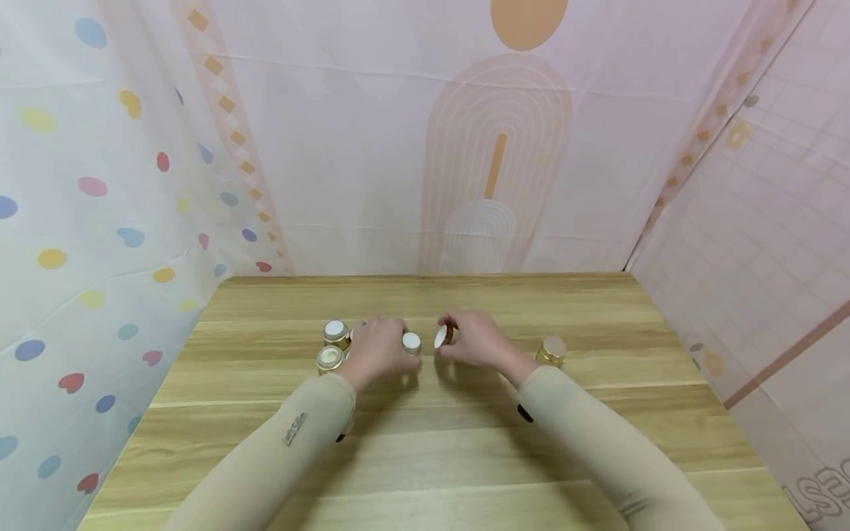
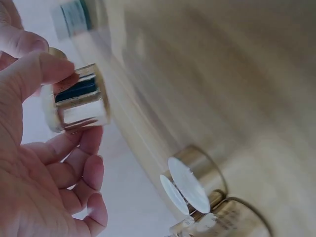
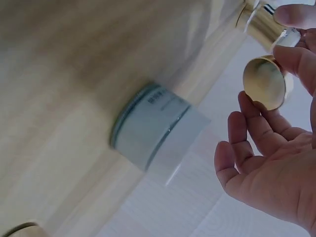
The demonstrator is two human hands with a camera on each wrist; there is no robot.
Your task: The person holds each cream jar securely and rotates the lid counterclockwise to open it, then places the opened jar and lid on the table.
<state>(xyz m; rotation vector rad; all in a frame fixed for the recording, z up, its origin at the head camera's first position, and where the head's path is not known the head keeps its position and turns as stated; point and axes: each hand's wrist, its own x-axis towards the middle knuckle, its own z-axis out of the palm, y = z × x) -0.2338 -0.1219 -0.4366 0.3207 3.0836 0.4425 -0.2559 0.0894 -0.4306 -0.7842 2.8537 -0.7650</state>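
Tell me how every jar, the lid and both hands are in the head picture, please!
Left hand: pinching held jar
Held jar: white top showing
Right hand: pinching lid
Lid: off, white side towards held jar
Back-left jar: upright, white top
Front-left jar: upright; can't tell if open
Hidden jar: mostly behind left hand
Right jar: upright, standing apart

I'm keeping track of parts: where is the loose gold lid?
The gold lid is pinched in the right hand, upper right in the right wrist view; in the head view it is just right of the jar in the left hand.
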